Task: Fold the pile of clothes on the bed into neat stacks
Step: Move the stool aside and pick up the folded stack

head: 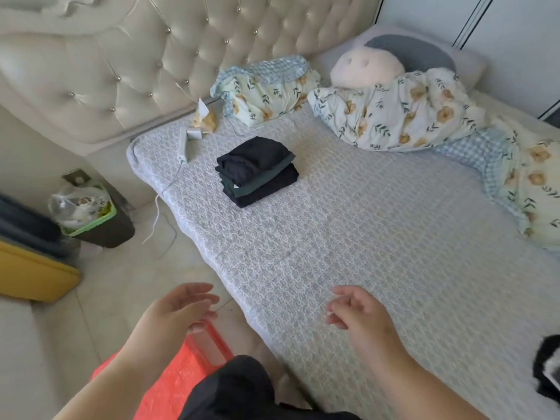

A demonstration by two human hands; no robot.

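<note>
Both hands are empty and hover low at the near edge of the bed. The left hand sits over the floor just off the mattress corner, fingers loosely spread and slightly bent, holding nothing. The right hand is over the bedspread, fingers relaxed and half curled, also holding nothing. Likely between garments, arms out and ready to reach.

The stack of folded clothes lies up the bed, toward the headboard, well apart from both hands. Probably parked there to leave the middle of the bedspread free as folding space. It looks like three or four dark pieces, black or navy with one dark green layer showing along the edge. Edges roughly line up, the top piece is a bit rumpled and the stack sits at an angle to the bed edge. Fairly neat, soft, would slump if nudged.

A dark garment shows at the right border of the view, mostly cut off, so whether it is folded cannot be told. It may be the next item.

The floral quilt and a pillow are bunched along the far side, out of the way. A charger and cable lie just beside the stack's left. A waste bin stands on the floor.
</note>
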